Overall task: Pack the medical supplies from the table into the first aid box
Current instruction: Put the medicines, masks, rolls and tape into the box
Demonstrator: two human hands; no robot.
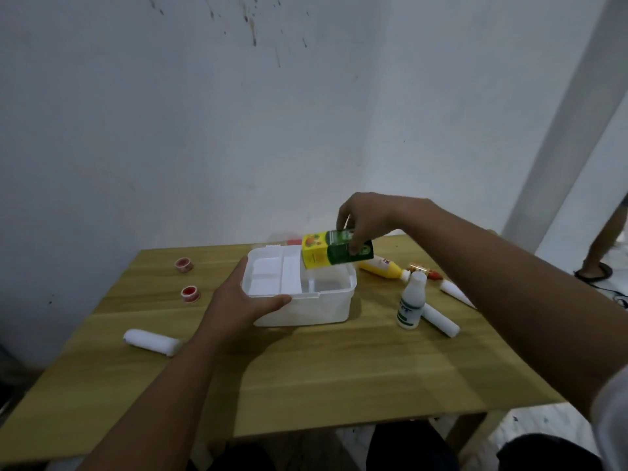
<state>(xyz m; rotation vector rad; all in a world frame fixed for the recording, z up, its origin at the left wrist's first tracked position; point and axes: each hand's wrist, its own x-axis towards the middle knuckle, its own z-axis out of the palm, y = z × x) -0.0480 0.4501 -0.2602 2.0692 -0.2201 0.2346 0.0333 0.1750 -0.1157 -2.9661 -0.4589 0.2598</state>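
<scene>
1. The left hand [243, 302] is wrapped around the near left corner of the white, translucent plastic first aid box [306, 302], with the thumb laid along its front rim and the fingers hidden behind the left wall.
2. A white divided tray [272, 277] is seated in the left part of the box, just beyond the left hand; the right part of the box is seen open.
3. The right hand [368, 220] is closed on a yellow and green cardboard carton [334, 254], gripped from above between thumb and fingers.
4. The carton is held tilted above the far right part of the box, below the right hand; whether it touches the rim cannot be told.
5. To the right of the box, under the right forearm, a yellow plastic bottle [382, 269] is seen lying on the light wooden surface [323, 375], with a white plastic bottle with a green label [412, 300] standing upright just beside it.
6. Two white gauze rolls [440, 320] [457, 293] are laid near that upright bottle, on its right.
7. To the left of the left hand, two small red tape rolls [184, 264] [191, 294] are set well apart from the box.
8. A larger white bandage roll [153, 341] is laid on the surface beside the left forearm.
</scene>
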